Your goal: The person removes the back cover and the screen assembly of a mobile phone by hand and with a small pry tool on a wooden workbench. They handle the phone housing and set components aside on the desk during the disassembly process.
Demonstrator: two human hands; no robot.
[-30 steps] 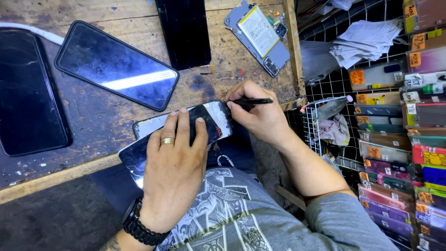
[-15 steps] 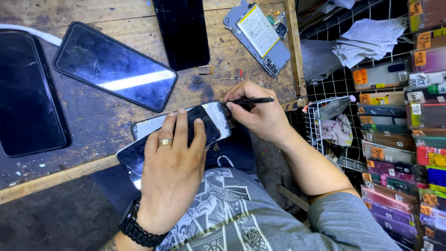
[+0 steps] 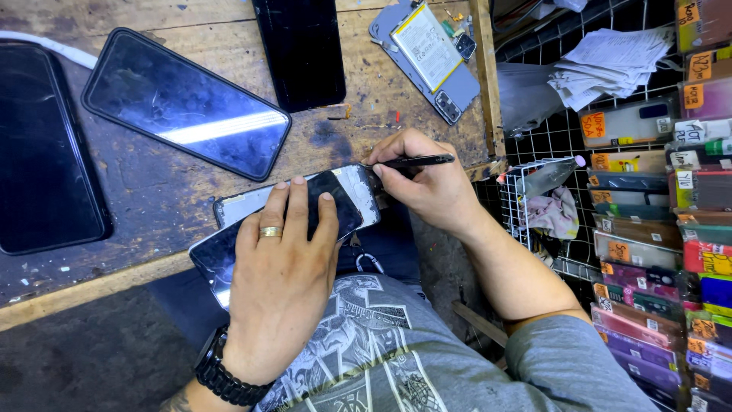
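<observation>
My left hand (image 3: 278, 278), with a gold ring and a black wristwatch, lies flat on a black phone screen (image 3: 339, 202) that rests over the near edge of the wooden workbench (image 3: 152, 206). A pale panel lies under the screen, its corners showing. My right hand (image 3: 427, 179) grips a thin black tool (image 3: 415, 161) like a pen, with its tip at the screen's right end.
Three other dark phones lie on the bench: one at the far left (image 3: 42, 152), a tilted one (image 3: 187, 103), one at the top (image 3: 301, 49). An opened phone back with battery (image 3: 427, 53) sits top centre. Wire racks of packaged phone cases (image 3: 656, 221) fill the right side.
</observation>
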